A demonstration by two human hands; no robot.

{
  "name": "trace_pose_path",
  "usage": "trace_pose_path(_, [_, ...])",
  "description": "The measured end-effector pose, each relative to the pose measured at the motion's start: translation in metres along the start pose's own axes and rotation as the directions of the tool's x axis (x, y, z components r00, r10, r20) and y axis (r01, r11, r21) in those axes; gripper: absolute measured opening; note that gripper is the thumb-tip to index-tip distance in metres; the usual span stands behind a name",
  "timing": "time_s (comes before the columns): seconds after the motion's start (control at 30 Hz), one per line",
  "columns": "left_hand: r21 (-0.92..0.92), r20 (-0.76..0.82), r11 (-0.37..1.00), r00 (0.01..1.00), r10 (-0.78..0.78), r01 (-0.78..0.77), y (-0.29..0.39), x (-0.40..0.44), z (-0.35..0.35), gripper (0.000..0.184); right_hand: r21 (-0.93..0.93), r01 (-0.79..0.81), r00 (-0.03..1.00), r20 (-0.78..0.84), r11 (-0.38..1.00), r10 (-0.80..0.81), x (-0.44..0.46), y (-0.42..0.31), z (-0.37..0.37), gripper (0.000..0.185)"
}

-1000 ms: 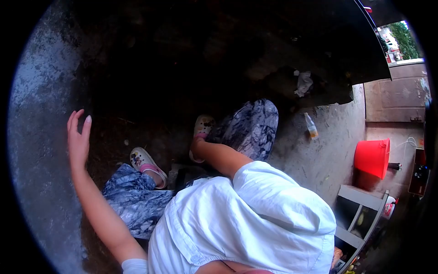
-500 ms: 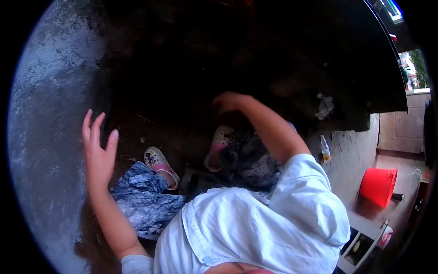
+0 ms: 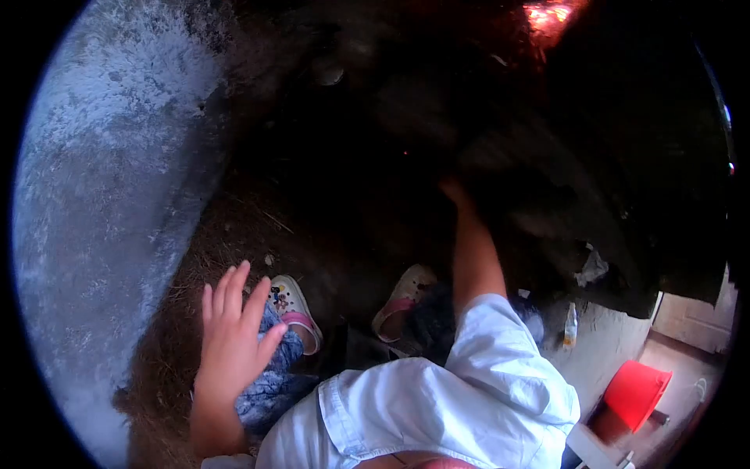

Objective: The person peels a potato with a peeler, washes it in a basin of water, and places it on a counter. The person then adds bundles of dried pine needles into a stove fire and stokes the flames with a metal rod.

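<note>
My left hand (image 3: 234,338) hovers by my left knee, fingers spread, with nothing in it. Below it are my blue-and-white patterned trousers (image 3: 269,399). My right arm reaches forward into deep shadow, where my right hand (image 3: 455,187) is dim; its fingers, and whatever they may touch, are lost in the dark. A white-and-pink clog (image 3: 295,309) is on my left foot and a matching clog (image 3: 402,301) on my right. At the top right, an orange-red glow (image 3: 551,17) like fire shows in the dark.
A rough grey wall (image 3: 101,203) rises on the left, with straw-like litter (image 3: 183,344) along its foot. To the right are crumpled pale paper or plastic (image 3: 592,266), a clear bottle (image 3: 570,326) with orange contents, a red bucket (image 3: 637,395) and part of a white stool-like frame (image 3: 598,449).
My right hand has stretched farther forward and right into the dark. My left hand has come down toward my knee. The view has shifted, bringing in the bright red glow.
</note>
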State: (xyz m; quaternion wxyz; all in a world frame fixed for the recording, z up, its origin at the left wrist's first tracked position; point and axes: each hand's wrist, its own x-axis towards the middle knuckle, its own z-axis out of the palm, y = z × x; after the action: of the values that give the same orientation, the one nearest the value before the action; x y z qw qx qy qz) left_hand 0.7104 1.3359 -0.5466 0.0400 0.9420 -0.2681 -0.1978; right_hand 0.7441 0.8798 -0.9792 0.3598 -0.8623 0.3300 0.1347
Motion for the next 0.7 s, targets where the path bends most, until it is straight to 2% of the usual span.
trace_pose_path(0.07, [-0.041, 0.096, 0.999, 0.995, -0.02, 0.024, -0.002, 0.003, 0.002, 0.057, 0.105, -0.025, 0.999, 0.049, 0.994, 0.02, 0.03, 0.027, 0.017, 0.052])
trace_pose_path(0.13, [-0.041, 0.115, 0.999, 0.993, -0.024, 0.029, -0.007, 0.006, 0.004, 0.059, 0.302, -0.087, 0.983, 0.183, 0.949, 0.031, 0.042, 0.03, 0.02, 0.05])
trace_pose_path(0.2, [-0.062, 0.136, 0.997, 0.99, -0.037, 0.046, -0.01, 0.009, 0.002, 0.06, 0.422, -0.238, 0.939, 0.33, 0.875, 0.096, 0.025, 0.023, 0.004, 0.046])
trace_pose_path(0.23, [-0.066, 0.134, 0.997, 0.99, -0.04, 0.049, -0.01, 0.011, 0.0, 0.06, 0.349, -0.184, 0.982, 0.107, 0.919, 0.156, 0.007, -0.002, 0.007, 0.047])
trace_pose_path(0.27, [-0.067, 0.13, 0.996, 0.991, -0.042, 0.051, -0.01, 0.011, -0.002, 0.058, 0.26, -0.146, 0.974, -0.129, 0.955, 0.184, -0.003, -0.017, 0.009, 0.049])
trace_pose_path(0.3, [-0.067, 0.126, 0.996, 0.991, -0.044, 0.053, -0.01, 0.011, -0.003, 0.056, 0.254, -0.143, 0.975, -0.13, 0.957, 0.18, -0.002, -0.014, 0.01, 0.049])
trace_pose_path(0.37, [-0.077, 0.113, 0.996, 0.993, -0.036, 0.045, -0.011, 0.008, -0.003, 0.057, 0.109, -0.257, 0.935, -0.222, 0.96, 0.275, -0.005, -0.008, 0.011, 0.055])
trace_pose_path(0.47, [-0.099, 0.068, 0.995, 0.998, 0.0, 0.007, -0.01, 0.001, -0.005, 0.058, 0.128, -0.235, 0.911, -0.317, 0.964, 0.264, -0.019, -0.021, 0.011, 0.05])
trace_pose_path(0.57, [-0.111, 0.016, 0.992, 0.998, 0.058, -0.056, -0.01, -0.009, -0.005, 0.057, 0.321, -0.035, 0.842, -0.501, 0.947, 0.201, -0.018, -0.022, 0.026, 0.044])
trace_pose_path(0.7, [-0.111, -0.084, 0.983, 0.987, 0.14, -0.148, -0.011, -0.02, -0.001, 0.055, 0.438, 0.131, 0.799, -0.578, 0.89, 0.167, -0.07, -0.058, 0.055, 0.036])
